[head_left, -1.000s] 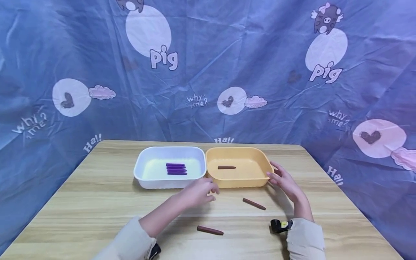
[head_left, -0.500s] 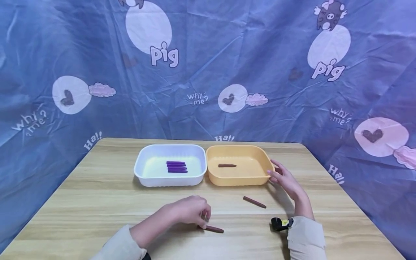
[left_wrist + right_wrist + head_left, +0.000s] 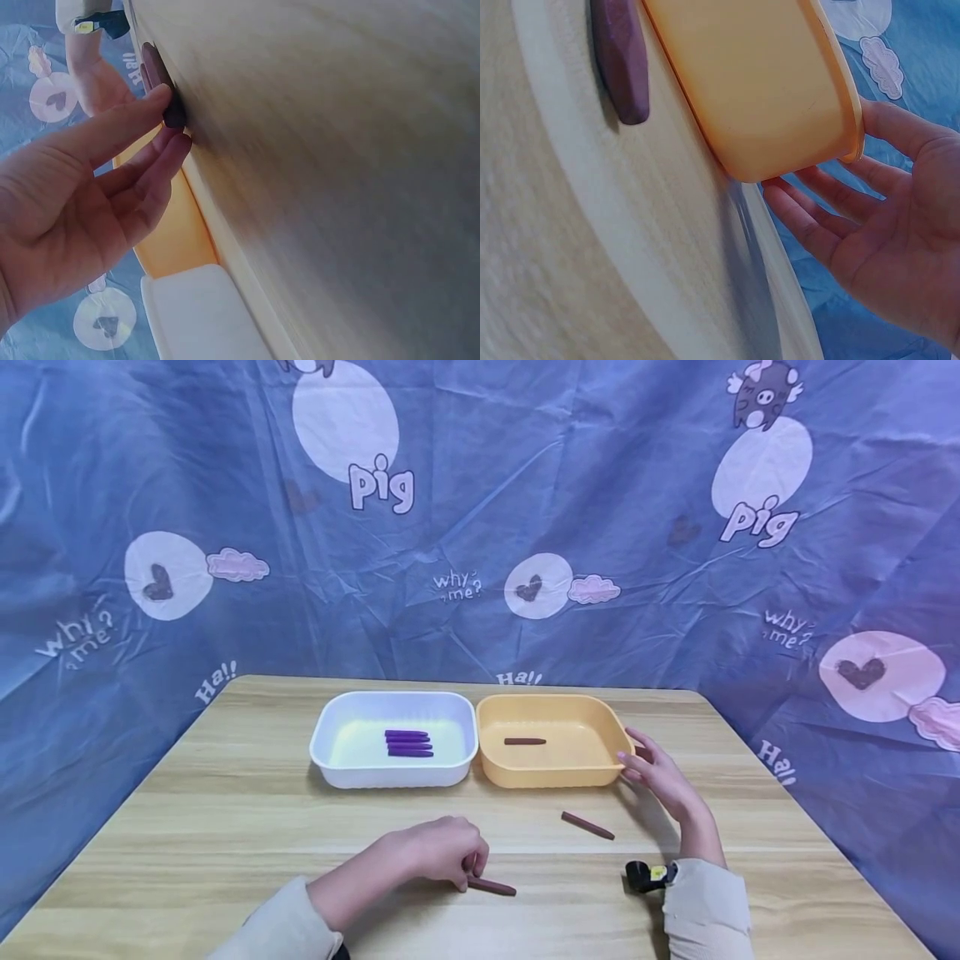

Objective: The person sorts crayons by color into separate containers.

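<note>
Low over the table, my left hand point(image 3: 450, 852) pinches one end of a brown crayon point(image 3: 493, 887) between thumb and fingers. The left wrist view shows the thumb on the near side of that crayon point(image 3: 175, 112). At the right end of a yellow-orange tray point(image 3: 551, 778), my right hand point(image 3: 663, 781) rests with fingers nearly straight. In the right wrist view they touch the tray's rim and end wall. A brown crayon point(image 3: 525, 742) lies inside the tray. Another brown crayon point(image 3: 588, 826) lies slanted on the table in front of it.
To the left of the yellow-orange tray, against it, stands a white tray point(image 3: 393, 777) with several purple crayons point(image 3: 409, 743) side by side. The wooden table point(image 3: 225, 827) ends at a blue printed cloth point(image 3: 480, 510) behind.
My left hand has come back from the front of the trays toward the near edge and taken hold of the nearer brown crayon's left end. My right hand stays at the tray.
</note>
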The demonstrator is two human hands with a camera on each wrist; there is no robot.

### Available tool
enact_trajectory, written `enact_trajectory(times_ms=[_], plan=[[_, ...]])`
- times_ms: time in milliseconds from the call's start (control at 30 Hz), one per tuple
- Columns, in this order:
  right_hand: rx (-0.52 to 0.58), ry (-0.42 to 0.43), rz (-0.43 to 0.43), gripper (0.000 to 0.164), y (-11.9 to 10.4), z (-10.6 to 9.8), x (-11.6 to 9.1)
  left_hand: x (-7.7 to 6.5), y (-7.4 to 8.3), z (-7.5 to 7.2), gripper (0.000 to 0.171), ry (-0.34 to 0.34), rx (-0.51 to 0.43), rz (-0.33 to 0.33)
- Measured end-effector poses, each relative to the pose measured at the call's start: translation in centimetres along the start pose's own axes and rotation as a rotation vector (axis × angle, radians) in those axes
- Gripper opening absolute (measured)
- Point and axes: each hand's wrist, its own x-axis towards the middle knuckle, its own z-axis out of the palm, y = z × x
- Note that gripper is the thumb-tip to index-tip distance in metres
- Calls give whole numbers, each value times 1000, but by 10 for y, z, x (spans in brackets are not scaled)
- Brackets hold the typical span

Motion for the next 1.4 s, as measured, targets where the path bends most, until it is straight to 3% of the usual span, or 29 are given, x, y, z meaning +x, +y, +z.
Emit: enact_trajectory(times_ms=[500,1000,1400], plan=[[-5,-7,-8,69,1,0,1,-1,3,0,25,-11,31,-1],[-3,-6,-8,68,0,0,2,2,-4,-6,25,-33,-43,-22],[-2,-12,-8,69,0,-2,0,8,-13,-12,24,75,-32,-37]])
